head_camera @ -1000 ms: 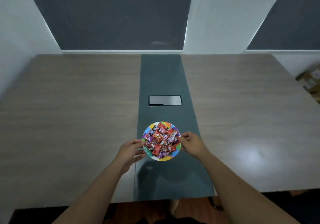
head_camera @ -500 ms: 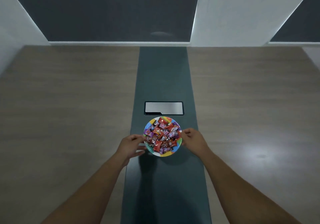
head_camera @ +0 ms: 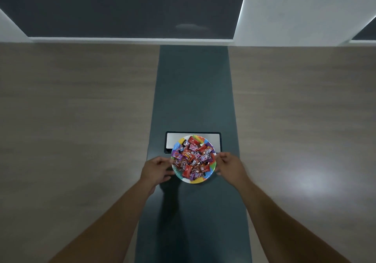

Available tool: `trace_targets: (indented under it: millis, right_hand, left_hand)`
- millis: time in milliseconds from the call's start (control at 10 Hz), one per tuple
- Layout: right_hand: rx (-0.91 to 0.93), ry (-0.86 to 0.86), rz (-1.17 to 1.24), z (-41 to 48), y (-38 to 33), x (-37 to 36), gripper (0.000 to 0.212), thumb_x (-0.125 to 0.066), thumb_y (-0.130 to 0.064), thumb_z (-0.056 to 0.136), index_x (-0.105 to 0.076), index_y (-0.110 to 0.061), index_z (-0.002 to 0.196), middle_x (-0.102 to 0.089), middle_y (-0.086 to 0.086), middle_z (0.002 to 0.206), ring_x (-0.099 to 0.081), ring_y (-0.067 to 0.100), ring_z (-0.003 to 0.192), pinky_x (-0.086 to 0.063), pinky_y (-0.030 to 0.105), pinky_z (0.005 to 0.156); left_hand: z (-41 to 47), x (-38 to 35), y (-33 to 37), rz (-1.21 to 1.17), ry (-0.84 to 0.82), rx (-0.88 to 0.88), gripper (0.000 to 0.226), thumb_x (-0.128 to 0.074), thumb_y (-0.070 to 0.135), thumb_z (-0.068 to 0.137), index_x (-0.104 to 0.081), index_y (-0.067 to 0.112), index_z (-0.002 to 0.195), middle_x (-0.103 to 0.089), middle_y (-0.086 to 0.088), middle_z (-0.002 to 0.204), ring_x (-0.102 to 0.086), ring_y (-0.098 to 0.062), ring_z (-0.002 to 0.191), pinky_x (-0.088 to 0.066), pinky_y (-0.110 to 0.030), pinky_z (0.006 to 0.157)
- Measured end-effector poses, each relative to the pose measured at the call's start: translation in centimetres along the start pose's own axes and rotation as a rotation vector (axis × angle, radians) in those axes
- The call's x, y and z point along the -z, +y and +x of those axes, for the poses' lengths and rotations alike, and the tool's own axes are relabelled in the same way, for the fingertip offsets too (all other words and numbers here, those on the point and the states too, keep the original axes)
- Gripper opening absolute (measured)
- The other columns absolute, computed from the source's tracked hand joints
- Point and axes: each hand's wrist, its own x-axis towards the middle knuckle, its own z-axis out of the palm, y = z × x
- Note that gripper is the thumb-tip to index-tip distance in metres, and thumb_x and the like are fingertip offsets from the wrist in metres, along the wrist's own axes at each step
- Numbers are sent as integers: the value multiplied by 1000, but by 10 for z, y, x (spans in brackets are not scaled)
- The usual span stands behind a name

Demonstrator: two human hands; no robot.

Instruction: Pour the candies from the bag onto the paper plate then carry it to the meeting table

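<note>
Round paper plate moved over steel hatch, left hand, right hand pinching rim, glossy candies.

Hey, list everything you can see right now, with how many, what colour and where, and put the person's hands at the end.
paper plate: one, rainbow-striped rim, over the dark centre strip, its far edge overlapping the hatch
candies: a heap, too many to count, mostly red and purple wrappers, piled on the plate
meeting table: one, grey-brown wood grain, fills most of the view
centre strip: one, dark teal, runs down the middle of the table
hatch: one, silver panel in a black frame, set in the strip behind the plate
wall panels: dark grey with white sections between, beyond the table's far edge
left hand: one, at the plate's left rim
right hand: one, at the plate's right rim
</note>
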Motion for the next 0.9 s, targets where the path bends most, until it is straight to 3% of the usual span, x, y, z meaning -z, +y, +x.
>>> trace_targets:
  millis: [200, 500, 600, 700, 800, 900]
  right_hand:
    - [-49, 8, 50, 47, 3, -8, 12, -64, -29, 106, -68, -27, 95, -83, 6, 96, -82, 29, 87, -68, 53, 86]
    - [-57, 69, 50, 83, 3, -17, 19, -63, -28, 107, -73, -13, 111, -83, 7, 98, -82, 23, 83, -70, 37, 73]
    - [-56, 80, 57, 88, 6, -18, 20, -61, -27, 108, -74, -12, 112, -83, 9, 101, -82, 23, 88, -67, 27, 66]
    - [-49, 77, 56, 88, 8, -18, 19, -58, -27, 108, -74, -16, 110, -82, 7, 103, -81, 23, 92, -70, 37, 77]
    - [32, 153, -47, 77, 12, -17, 24, -56, -27, 109, -73, -16, 121, -80, 0, 110, -75, 18, 95, -61, 24, 77]
    - [95, 264, -116, 56, 18, -20, 27, -58, -24, 109, -69, -13, 131, -73, 0, 120, -67, 12, 101, -43, 3, 67]
  left_hand:
    - [48, -16, 12, -21, 18, 60, 17, -76, 24, 97, -76, 10, 107, -85, -9, 100, -83, -28, 89, -64, -33, 68]
    - [88, -25, 19, -33, 56, 62, 16, -75, 25, 97, -77, 12, 106, -85, -7, 96, -84, -25, 86, -63, -33, 70]
    - [94, -26, 17, -43, 68, 34, 16, -73, 26, 99, -77, 13, 107, -85, -9, 99, -83, -26, 88, -65, -35, 74]
    - [92, -25, 17, -33, 60, 11, 22, -68, 31, 102, -76, 13, 109, -84, -9, 99, -82, -26, 89, -66, -37, 79]
    - [88, -23, 13, -10, 64, -27, 30, -58, 39, 107, -76, 15, 109, -84, -6, 101, -81, -26, 88, -66, -39, 83]
    - [71, -20, 3, 133, 211, -206, 34, -51, 37, 110, -78, 16, 110, -82, -5, 104, -78, -22, 85, -66, -41, 85]
